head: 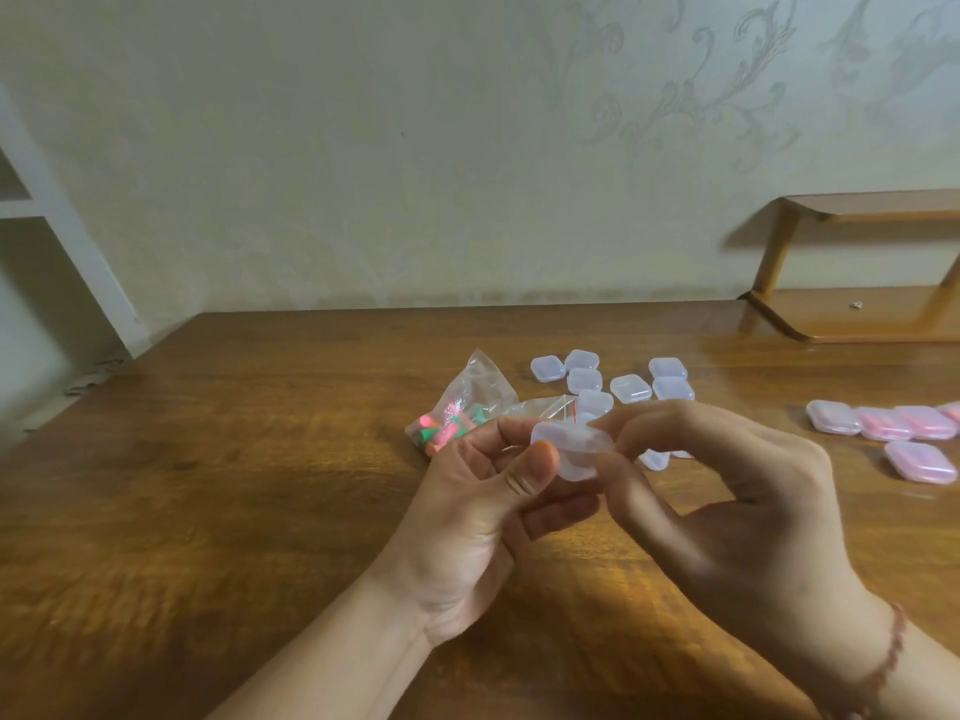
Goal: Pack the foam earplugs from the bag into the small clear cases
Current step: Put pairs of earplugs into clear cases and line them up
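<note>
Above the wooden table [260, 485], both hands hold one small clear case [571, 449]. My left hand [483, 511] grips it from the left with thumb and fingers. My right hand [727, 491] pinches its right side. Just behind my left hand lies a clear plastic bag [467, 402] with pink and green foam earplugs [447, 426] inside. Several empty clear cases [618, 379] lie in a loose group behind the hands. At the right, several shut cases [904, 433] show pink inside.
A wooden shelf unit [852, 314] stands on the table's back right corner against the patterned wall. A white frame [67, 241] rises at the far left beyond the table edge. Bare wood lies to the left and in front of the hands.
</note>
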